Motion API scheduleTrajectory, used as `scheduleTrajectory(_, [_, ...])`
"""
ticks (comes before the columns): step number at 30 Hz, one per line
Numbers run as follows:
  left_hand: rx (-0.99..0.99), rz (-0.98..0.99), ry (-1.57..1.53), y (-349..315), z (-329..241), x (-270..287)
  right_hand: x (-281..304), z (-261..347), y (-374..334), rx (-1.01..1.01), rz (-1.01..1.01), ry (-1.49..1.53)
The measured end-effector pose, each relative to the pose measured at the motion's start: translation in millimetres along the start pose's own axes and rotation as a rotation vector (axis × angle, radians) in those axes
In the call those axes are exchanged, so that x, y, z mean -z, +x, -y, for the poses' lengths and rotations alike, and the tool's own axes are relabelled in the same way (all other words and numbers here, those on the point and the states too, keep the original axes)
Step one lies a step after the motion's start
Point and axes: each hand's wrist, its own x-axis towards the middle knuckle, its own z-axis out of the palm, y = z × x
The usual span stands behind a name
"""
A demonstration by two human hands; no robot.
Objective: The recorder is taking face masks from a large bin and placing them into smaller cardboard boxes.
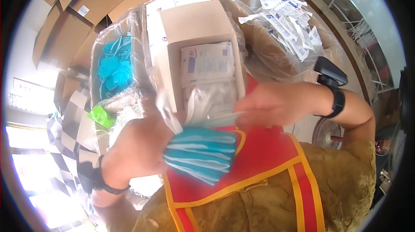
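Centrally, the left hand (138,145) is clamped on a teal bundle (201,154) in a clear bag (194,109). Right of it, the right hand (270,104), blurred, pinches the bag's top edge. Beyond both, an open carton (173,59) holds white packets (207,61); further packets (285,16) lie far right.

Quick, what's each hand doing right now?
Left hand: closed on a teal mask bundle in a clear plastic bag.
Right hand: blurred, at the bag's top; grip unclear.

Left hand (134,150) gripping teal masks (201,154), right hand (268,104) blurred
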Motion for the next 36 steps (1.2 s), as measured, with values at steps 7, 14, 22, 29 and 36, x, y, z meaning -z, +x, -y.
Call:
scheduleTrajectory(7, [-0.128, -0.282, 0.329, -26, 16, -1, -11, 13, -65, 0.006, -0.023, -0.192])
scheduleTrajectory(14, [-0.023, -0.3, 0.358, -50, 36, -12, -17, 22, -96, -0.099, -0.088, -0.22])
scheduleTrajectory(22, [0.683, -0.487, 0.563, -119, 154, -2, 2, -4, -157, -0.32, -0.608, 0.09])
scheduleTrajectory(29, [0.525, -1.147, -0.682, -47, 103, -7, 1, -52, -65, 0.04, -0.502, 0.574])
scheduleTrajectory(36, [-0.028, -1.023, -1.58, -8, 74, -26, 2, -65, 24, 0.322, -0.372, 0.79])
